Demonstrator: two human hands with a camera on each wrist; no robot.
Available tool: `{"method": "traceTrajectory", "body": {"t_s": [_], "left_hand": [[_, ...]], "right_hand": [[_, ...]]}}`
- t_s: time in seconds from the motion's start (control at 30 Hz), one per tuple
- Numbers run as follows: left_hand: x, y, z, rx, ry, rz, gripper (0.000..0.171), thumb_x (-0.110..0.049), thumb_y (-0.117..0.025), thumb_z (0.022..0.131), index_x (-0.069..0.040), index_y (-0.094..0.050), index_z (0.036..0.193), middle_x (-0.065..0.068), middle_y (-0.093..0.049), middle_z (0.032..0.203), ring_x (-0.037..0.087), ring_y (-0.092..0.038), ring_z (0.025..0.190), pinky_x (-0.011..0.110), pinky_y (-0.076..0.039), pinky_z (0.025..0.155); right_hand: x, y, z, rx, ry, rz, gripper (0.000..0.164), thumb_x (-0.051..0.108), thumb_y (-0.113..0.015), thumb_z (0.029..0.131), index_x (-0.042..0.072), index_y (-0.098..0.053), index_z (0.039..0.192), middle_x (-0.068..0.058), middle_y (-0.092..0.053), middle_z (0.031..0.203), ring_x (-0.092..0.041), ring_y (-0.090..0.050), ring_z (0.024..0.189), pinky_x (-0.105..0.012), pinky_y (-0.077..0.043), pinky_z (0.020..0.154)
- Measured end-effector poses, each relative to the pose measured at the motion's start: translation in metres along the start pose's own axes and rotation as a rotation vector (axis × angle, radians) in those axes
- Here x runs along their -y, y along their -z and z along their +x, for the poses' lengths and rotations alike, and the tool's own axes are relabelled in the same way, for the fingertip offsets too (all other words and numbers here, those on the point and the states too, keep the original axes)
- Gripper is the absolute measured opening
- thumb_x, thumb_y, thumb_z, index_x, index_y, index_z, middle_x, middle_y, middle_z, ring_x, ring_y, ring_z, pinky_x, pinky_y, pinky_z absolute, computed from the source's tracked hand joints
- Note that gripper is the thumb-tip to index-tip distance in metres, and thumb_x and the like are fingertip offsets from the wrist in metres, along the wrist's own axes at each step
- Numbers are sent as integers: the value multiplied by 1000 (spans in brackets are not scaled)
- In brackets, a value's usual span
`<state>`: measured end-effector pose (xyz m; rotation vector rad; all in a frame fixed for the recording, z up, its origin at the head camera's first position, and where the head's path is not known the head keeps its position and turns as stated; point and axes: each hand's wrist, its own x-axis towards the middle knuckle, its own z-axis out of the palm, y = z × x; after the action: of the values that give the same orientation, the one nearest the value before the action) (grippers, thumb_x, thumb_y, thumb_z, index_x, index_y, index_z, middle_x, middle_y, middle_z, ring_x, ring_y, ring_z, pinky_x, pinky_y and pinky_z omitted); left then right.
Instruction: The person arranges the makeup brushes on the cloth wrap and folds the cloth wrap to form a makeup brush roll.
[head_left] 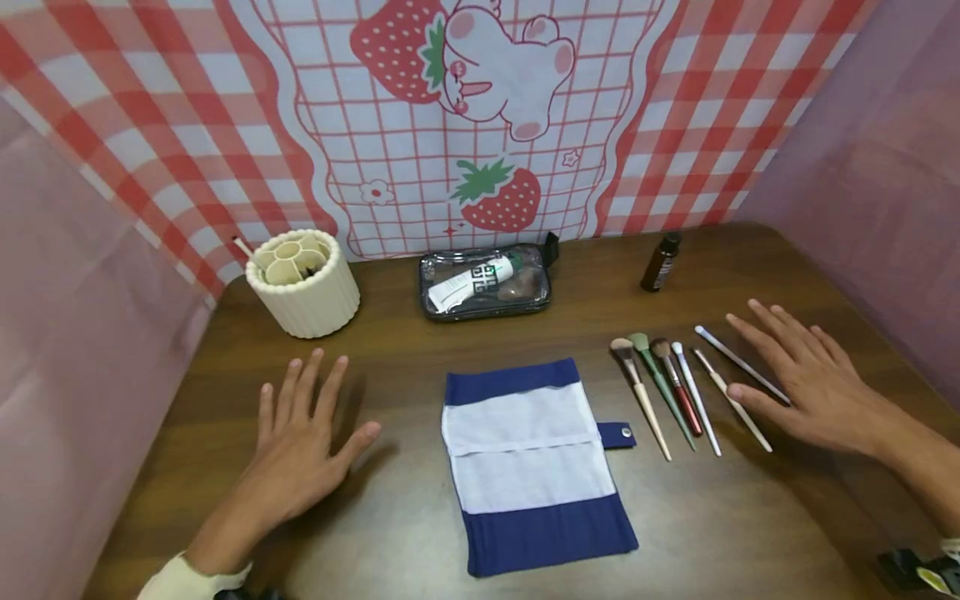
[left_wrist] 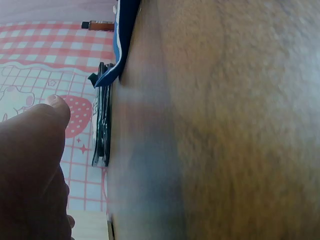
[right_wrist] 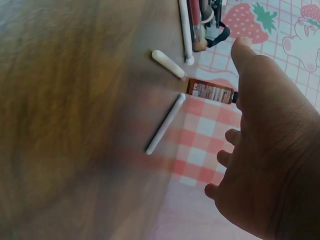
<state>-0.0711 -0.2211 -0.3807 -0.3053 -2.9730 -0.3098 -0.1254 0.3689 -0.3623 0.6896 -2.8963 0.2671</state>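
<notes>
My left hand (head_left: 300,442) is spread flat with straight fingers over the left part of the table, holding nothing. On the right, my right hand (head_left: 813,387) is also spread, its thumb and fingers close to a thin pale makeup brush (head_left: 738,362). Several more makeup brushes lie side by side to its left, among them one with a green handle (head_left: 667,396) and one with a red handle (head_left: 681,396). Between the hands lies an unfolded navy and white fabric brush roll (head_left: 532,467), its snap tab (head_left: 618,434) pointing right toward the brushes.
A cream ribbed cup (head_left: 307,292) with inner compartments stands back left. Behind the roll lies a clear zip pouch (head_left: 487,283) holding a white tube (head_left: 472,285). A small dark bottle (head_left: 660,262) stands back right. A checked strawberry-print cloth (head_left: 480,125) hangs behind the table (head_left: 390,500).
</notes>
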Motion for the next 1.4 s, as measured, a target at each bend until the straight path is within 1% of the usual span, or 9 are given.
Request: {"method": "traceTrajectory", "body": {"t_s": [0.13,0.2,0.33,0.43,0.5,0.67,0.8,1.03,1.4], "left_hand": [[-3,-2,1,-14,-27,4,86,-64,-44,85,-26,0,149,9,7,154,29,13,138,54,14,104],[-7,-3,2,-27,-64,-10,87,-64,-46,85,-24,-4,149,9,5,154,29,10,139,53,10,106],[-24,-2,8,-45,-183,-76,89,-63,-53,81,-21,-12,149,7,-1,154,28,2,140,48,1,109],[-40,-2,11,-32,-278,-130,92,-64,-58,78,-21,-16,148,2,-3,154,25,-2,140,46,-4,110],[-49,-3,13,-21,-340,-159,94,-65,-60,76,-19,-19,147,0,-4,154,23,-3,140,45,-6,110],[-66,-7,16,17,-443,-212,98,-65,-63,72,-17,-22,147,0,-15,152,20,-13,139,42,-10,110],[-73,-13,18,51,-471,-223,99,-66,-63,71,-18,-23,147,2,-23,150,18,-19,137,41,-14,110],[-74,-20,19,89,-490,-225,103,-67,-64,69,-9,-26,145,7,-23,150,22,-19,137,42,-16,109],[-64,-28,18,211,-438,-193,117,-75,-60,65,-8,-11,148,6,-10,154,22,-8,140,40,-11,110]], "right_hand": [[1,-1,0,4,-22,25,84,42,-65,82,26,-15,148,-2,-1,155,-26,0,140,-58,7,104],[6,-3,3,-7,-34,54,83,40,-65,83,28,-16,148,-2,-4,154,-30,-4,139,-63,1,102],[23,-5,15,-91,4,79,71,35,-67,83,24,-32,143,-10,-30,145,-40,-27,129,-66,-20,91],[42,-9,27,-169,69,69,49,25,-69,82,13,-52,127,-12,-52,121,-35,-44,111,-57,-32,84],[55,-12,34,-194,83,75,32,17,-68,82,9,-60,113,-7,-58,105,-26,-51,97,-48,-39,79],[85,-20,49,-133,24,130,17,10,-66,84,12,-64,101,4,-61,87,-9,-49,68,-29,-43,57],[99,-27,59,-77,-12,138,14,15,-67,84,13,-64,98,6,-60,79,-8,-49,63,-27,-41,53],[109,-38,67,-31,-18,103,15,21,-71,81,13,-64,93,6,-56,76,-9,-49,63,-30,-40,56],[112,-46,71,-19,-23,69,28,23,-71,81,13,-57,103,3,-53,72,-11,-49,61,-31,-39,55]]}}
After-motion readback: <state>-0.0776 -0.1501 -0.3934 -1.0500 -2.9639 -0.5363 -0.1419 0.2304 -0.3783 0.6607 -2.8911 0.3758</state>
